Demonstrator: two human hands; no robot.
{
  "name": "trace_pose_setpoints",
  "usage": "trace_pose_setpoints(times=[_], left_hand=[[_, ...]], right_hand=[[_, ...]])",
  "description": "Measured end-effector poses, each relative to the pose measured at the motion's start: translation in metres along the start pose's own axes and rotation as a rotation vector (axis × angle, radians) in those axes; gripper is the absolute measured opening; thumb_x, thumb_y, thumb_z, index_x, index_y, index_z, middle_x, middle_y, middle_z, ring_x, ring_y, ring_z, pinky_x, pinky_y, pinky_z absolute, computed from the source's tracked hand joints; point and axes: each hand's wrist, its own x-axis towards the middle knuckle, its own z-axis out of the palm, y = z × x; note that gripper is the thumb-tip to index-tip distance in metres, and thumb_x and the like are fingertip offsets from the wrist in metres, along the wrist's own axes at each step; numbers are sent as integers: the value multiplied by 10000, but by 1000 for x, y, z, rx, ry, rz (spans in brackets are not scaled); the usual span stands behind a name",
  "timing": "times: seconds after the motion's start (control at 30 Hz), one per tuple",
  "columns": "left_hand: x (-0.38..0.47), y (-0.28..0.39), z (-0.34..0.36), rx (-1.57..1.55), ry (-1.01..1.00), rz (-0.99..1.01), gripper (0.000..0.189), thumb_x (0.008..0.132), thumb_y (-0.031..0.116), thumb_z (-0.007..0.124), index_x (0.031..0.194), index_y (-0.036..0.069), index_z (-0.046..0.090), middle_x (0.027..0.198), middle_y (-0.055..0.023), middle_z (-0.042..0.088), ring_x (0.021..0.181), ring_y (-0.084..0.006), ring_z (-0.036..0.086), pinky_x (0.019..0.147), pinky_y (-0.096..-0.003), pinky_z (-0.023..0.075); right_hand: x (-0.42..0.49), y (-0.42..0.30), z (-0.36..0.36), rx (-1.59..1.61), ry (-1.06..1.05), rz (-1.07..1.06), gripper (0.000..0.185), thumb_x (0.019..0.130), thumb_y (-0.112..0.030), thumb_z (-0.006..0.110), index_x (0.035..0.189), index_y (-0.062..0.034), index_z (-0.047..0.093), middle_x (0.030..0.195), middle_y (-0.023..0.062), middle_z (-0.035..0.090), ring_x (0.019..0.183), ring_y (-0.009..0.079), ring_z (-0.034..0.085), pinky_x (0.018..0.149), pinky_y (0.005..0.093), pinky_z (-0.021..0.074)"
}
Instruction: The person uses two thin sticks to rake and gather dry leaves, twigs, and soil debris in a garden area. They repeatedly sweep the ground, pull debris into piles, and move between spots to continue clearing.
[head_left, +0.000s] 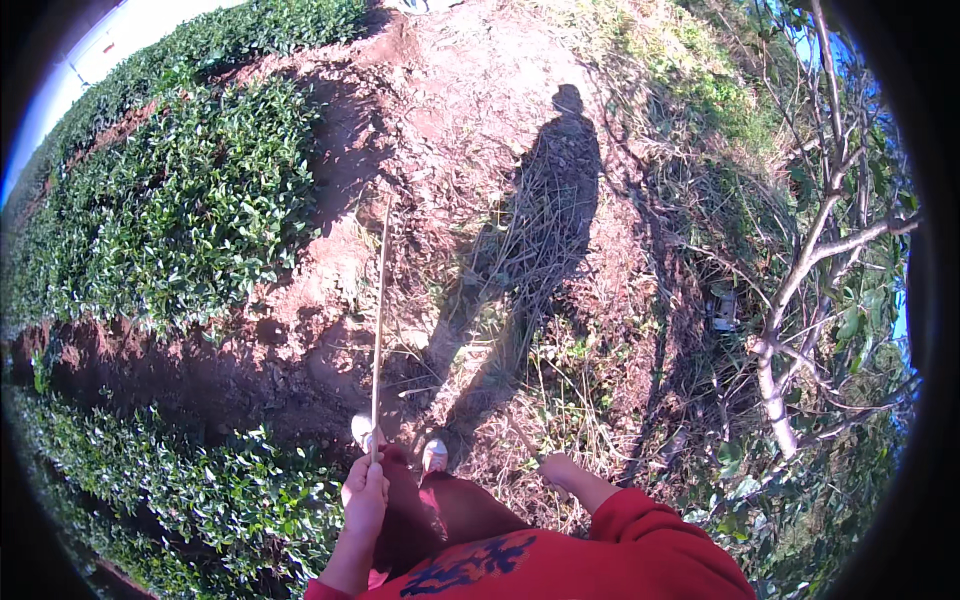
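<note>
My left hand (363, 491) is closed around the lower end of a long, thin wooden stick (380, 315). The stick points away from me over the bare soil, its far tip near the shaded edge of the hedge. Lower right, my right hand (564, 472) grips a shorter stick or wooden handle (523, 438) that slants forward and left. Its far end blends into the dry litter, so I cannot tell whether a tool head is on it. Below my hands are a left shoe (364, 432) and a right shoe (435, 455), both pale.
Dense clipped bushes, perhaps tea, form rows at left (187, 210) and lower left (187, 487). A branching small tree (780, 330) stands at right. Cut dry stalks (525, 232) litter the reddish dirt path (480, 67), where a person's shadow falls. A small pale object (725, 311) lies near the tree.
</note>
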Motion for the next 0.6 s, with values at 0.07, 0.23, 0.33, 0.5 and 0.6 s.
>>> trace_pose_setpoints(times=[0.07,0.23,0.33,0.5,0.6], left_hand=[[20,17,-1,96,10,48,218,982,170,466,1122,32,560,580,48,434,448,-18,357,404,-184,289],[81,54,-3,67,-62,8,220,986,164,462,1141,32,545,596,49,420,453,-22,349,403,-190,278],[123,79,-2,93,-109,-14,217,990,154,457,1141,26,546,624,53,424,485,-21,366,423,-182,290],[201,144,-20,94,-204,-92,237,995,158,454,1164,16,541,644,50,438,514,-24,387,446,-176,312],[242,201,-51,121,-187,-135,233,996,164,452,1161,26,543,626,47,435,500,-22,377,433,-185,305]], right_hand=[[-5,-6,1,122,18,105,238,819,-229,604,769,-7,676,629,81,652,509,188,626,463,333,512],[4,-7,-4,-167,-17,120,273,817,-285,557,696,-78,687,607,44,653,510,165,624,520,328,506],[15,-8,-5,20,-45,157,300,831,-336,604,810,-49,689,659,70,652,561,195,629,538,345,506],[1,-47,-10,88,24,181,296,856,-270,588,740,-1,623,591,63,591,481,162,573,453,322,464],[-24,-96,-21,623,-80,427,220,858,-234,600,775,-35,642,565,46,563,462,193,568,448,344,473]])
